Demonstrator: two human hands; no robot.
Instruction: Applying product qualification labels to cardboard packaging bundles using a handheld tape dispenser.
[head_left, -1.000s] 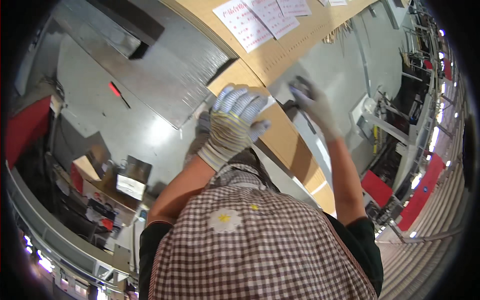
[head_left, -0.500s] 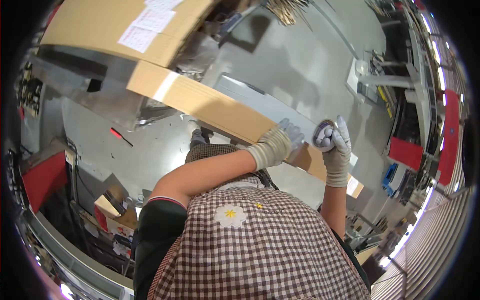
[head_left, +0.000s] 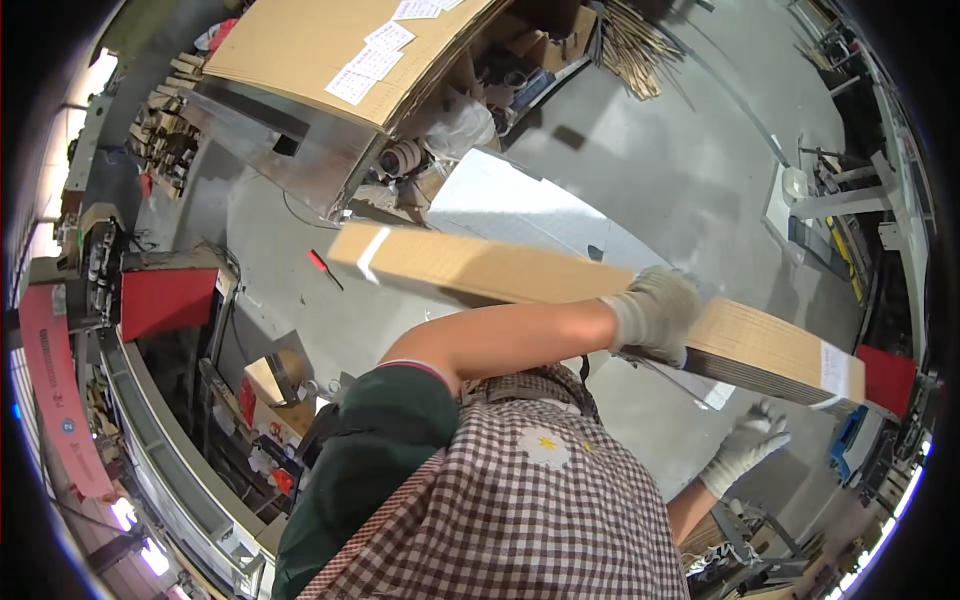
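Across the apron point(head_left: 540, 500) front, above the grey floor point(head_left: 270, 235), a long cardboard bundle point(head_left: 500, 265) is stretching from left to right, and the left hand point(head_left: 655, 315) is grasping it right of its middle, glove wrapped over the top, fingertips hard to make out. Down below the bundle's right end, the right hand point(head_left: 745, 448) is sitting released, fingers apart, touching nothing. So one grip is apparently doing the steadying, and that is looking like the weak spot! The longer left part could be dipping or swinging if the balance is going, and the glove could be slipping on smooth card. Beyond it, a white panel point(head_left: 520, 205) is spreading out, seemingly running beneath; whether its near edge is bearing weight, I cannot tell. If so, a sideways pull could be dragging it along. White bands point(head_left: 374, 254) are circling both ends; between them, layers could be bowing under a lopsided squeeze. Out right, a red panel point(head_left: 887, 380) is showing just past the tip, depth unclear: a careless turn could be knocking it.
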